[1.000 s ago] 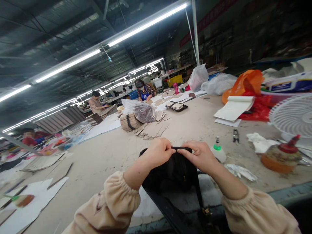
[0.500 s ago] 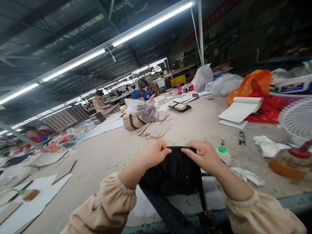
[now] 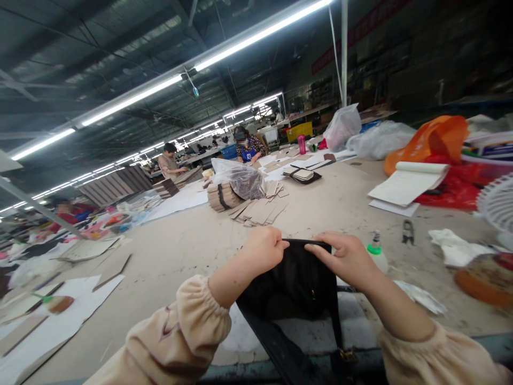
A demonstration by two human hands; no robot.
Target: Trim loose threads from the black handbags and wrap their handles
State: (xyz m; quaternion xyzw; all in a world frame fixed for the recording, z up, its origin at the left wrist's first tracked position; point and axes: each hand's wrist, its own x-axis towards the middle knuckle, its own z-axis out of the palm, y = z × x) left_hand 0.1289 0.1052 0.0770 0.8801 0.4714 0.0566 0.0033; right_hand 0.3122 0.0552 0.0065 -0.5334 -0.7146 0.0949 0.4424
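A black bag (image 3: 296, 291) with a strap and a small zip pull stands at the near edge of the table, its top rim facing away from me. My left hand (image 3: 267, 248) pinches that rim at its left part, fingers closed. On the right part of the same rim, my right hand (image 3: 340, 256) grips the edge between thumb and fingers. Below the bag lies white paper (image 3: 360, 323). Just beyond my right hand stands a small bottle with a green collar (image 3: 375, 251).
Brown board pieces (image 3: 260, 211) and a bundled stack (image 3: 222, 197) lie ahead. To the right are nippers (image 3: 407, 232), a notepad (image 3: 406, 184), an orange bag (image 3: 430, 141) and a white basket (image 3: 497, 203). Another glue bottle (image 3: 58, 303) lies left. Co-workers sit farther off.
The view has turned slightly left, so the scene sits farther right. Both hands keep their hold on the bag's rim, with almost no shift along it.
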